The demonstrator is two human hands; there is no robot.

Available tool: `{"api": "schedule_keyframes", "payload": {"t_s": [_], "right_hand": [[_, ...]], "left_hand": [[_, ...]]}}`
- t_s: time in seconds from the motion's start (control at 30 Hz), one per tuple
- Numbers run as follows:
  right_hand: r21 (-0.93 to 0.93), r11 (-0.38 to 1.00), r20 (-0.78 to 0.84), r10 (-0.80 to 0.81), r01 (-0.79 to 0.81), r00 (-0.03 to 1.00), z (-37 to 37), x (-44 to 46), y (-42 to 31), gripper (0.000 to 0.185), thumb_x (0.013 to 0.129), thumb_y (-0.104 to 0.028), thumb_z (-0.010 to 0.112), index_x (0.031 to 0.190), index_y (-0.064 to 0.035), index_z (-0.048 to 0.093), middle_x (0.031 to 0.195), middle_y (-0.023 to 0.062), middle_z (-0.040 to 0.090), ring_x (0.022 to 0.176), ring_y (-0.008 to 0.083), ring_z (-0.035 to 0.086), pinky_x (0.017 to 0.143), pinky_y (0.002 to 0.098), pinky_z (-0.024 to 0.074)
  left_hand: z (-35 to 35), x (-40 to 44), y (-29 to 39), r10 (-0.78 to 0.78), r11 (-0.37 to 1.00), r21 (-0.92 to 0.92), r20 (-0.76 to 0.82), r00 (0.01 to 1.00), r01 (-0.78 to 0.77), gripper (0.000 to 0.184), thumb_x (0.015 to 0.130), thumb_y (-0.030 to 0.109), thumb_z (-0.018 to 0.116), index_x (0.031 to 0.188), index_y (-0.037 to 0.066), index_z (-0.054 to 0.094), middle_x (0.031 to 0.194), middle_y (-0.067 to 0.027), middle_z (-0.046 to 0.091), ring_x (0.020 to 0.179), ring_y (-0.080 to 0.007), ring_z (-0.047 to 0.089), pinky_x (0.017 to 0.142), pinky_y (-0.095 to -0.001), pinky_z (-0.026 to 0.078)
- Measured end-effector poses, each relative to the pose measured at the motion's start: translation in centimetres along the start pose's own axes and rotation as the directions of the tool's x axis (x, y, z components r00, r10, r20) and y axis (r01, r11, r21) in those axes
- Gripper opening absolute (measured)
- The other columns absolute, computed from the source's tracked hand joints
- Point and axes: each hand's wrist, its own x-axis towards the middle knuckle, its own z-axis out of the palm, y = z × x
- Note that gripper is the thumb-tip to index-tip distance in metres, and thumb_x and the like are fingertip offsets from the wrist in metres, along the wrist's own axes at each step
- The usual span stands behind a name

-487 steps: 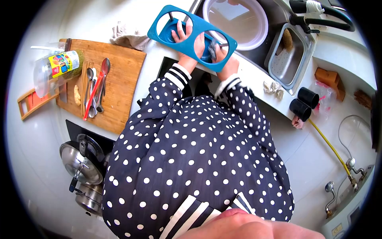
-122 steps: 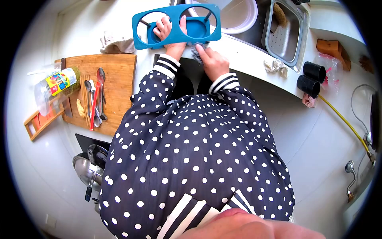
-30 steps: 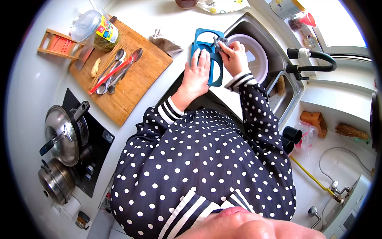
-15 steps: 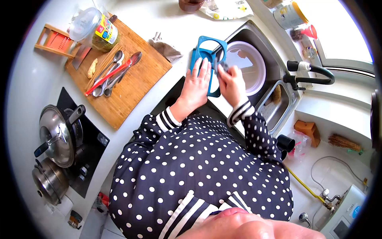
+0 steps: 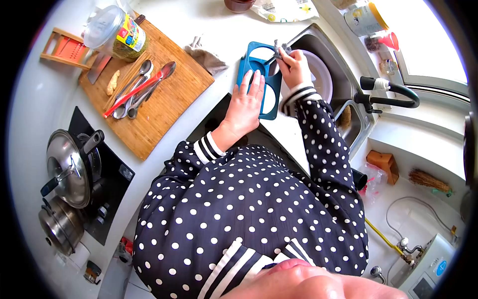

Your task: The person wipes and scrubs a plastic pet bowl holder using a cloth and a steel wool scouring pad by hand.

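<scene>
Indoors, white counter, steel sink beside, blue rack at edge.

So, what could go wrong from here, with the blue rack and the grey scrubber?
The blue rack lies near the front edge of the counter, under the left hand; pushed towards the body, it might slip off. The right hand holds the grey scrubber beside the sink, so a loose grip could perhaps drop it in there.

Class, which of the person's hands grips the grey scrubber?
The right hand: it pinches the scrubber, while the left hand rests on the blue rack.
</scene>
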Motion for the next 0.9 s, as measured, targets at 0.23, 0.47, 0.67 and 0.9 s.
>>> {"api": "schedule_keyframes", "payload": {"t_s": [0.23, 0.47, 0.67, 0.9], "right_hand": [[-0.042, 0.994, 0.041, -0.096, 0.098, 0.994, -0.9, 0.5, -0.2, 0.028, 0.083, -0.014, 0.065, 0.11, -0.0084, 0.068, 0.08, 0.0134, 0.048, 0.072, 0.028, 0.052, 0.064, 0.036, 0.044], [-0.04, 0.996, 0.072, -0.072, 0.075, 0.995, -1.2, 0.2, 0.3, 0.032, 0.083, -0.017, 0.066, 0.114, -0.0123, 0.067, 0.08, 0.0124, 0.049, 0.072, 0.027, 0.053, 0.065, 0.0354, 0.045], [-0.022, 0.999, 0.081, 0.04, -0.039, 0.996, 1.1, 5.3, 2.1, 0.027, 0.082, -0.02, 0.066, 0.106, -0.0072, 0.069, 0.075, 0.0144, 0.054, 0.073, 0.0283, 0.056, 0.068, 0.0345, 0.0454], [0.114, 0.945, 0.183, 0.283, -0.306, 0.942, 1.3, 5.0, 2.8, 0.033, 0.085, -0.028, 0.064, 0.113, -0.0123, 0.067, 0.09, 0.0195, 0.055, 0.084, 0.0311, 0.058, 0.078, 0.0366, 0.0469]], "left_hand": [[0.3, -0.1, -0.1, 0.014, 1.0, -0.021, -0.022, 1.0, -0.014, 0.073, 0.07, 0.008, 0.061, 0.136, -0.008, 0.036, 0.145, -0.0213, 0.027, 0.135, -0.0391, 0.023, 0.099, -0.0428, 0.038], [0.4, 0.5, 0.0, -0.038, 0.997, -0.062, -0.031, 0.999, 0.036, 0.082, 0.064, 0.006, 0.065, 0.138, -0.008, 0.032, 0.146, -0.0225, 0.025, 0.137, -0.0376, 0.021, 0.111, -0.0417, 0.027], [-1.3, 0.6, -0.9, -0.004, 0.96, -0.279, 0.039, 0.999, 0.014, 0.1, 0.065, 0.036, 0.078, 0.141, -0.005, 0.026, 0.147, -0.0229, 0.019, 0.136, -0.0395, 0.02, 0.108, -0.0553, 0.023], [3.2, 5.5, -6.8, -0.549, 0.125, -0.934, 0.217, 0.807, 0.336, 0.059, 0.083, 0.031, 0.07, 0.12, -0.005, 0.043, 0.109, -0.0187, 0.058, 0.093, -0.0226, 0.057, 0.084, -0.0341, 0.047]]}}
